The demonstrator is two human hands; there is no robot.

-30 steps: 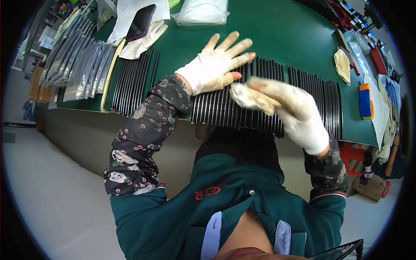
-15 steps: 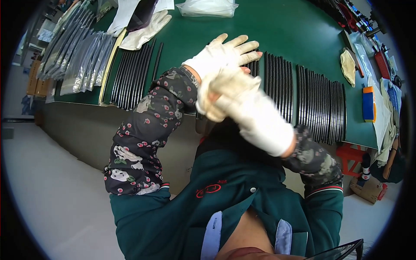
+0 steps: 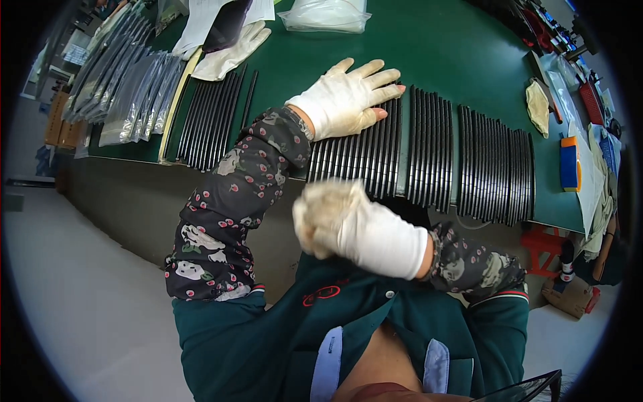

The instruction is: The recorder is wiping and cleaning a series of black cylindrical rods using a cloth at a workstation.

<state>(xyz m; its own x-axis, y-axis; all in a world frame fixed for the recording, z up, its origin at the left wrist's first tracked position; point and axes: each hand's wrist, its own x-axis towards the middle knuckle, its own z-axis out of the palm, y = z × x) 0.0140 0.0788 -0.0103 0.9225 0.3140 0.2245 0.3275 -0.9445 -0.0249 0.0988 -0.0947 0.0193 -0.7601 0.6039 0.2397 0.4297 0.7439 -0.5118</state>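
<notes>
My left hand (image 3: pixel 345 100), in a white glove with bare fingertips showing, lies flat with fingers spread. It rests on the far part of a row of thin black rods (image 3: pixel 362 157) laid side by side on the green table. My right hand (image 3: pixel 328 218), also white-gloved, is just off the table's near edge, in front of those rods. Its fingers are curled in and slightly blurred; whatever they may hold is hidden. Right of this row are a second group of black rods (image 3: pixel 429 147) and a third, wider group (image 3: pixel 495 161).
More black rods (image 3: pixel 207 124) lie at the left, beside bagged items in clear plastic (image 3: pixel 137 100). A spare white glove (image 3: pixel 234 52) and a clear plastic bag (image 3: pixel 326 15) lie farther back. To the right are a tape roll (image 3: pixel 570 164), a cream cloth (image 3: pixel 537 107) and a red stool (image 3: pixel 541 248).
My right hand has come back toward my body from over the left hand, uncovering the rods' near ends. The left hand stays spread in nearly the same place.
</notes>
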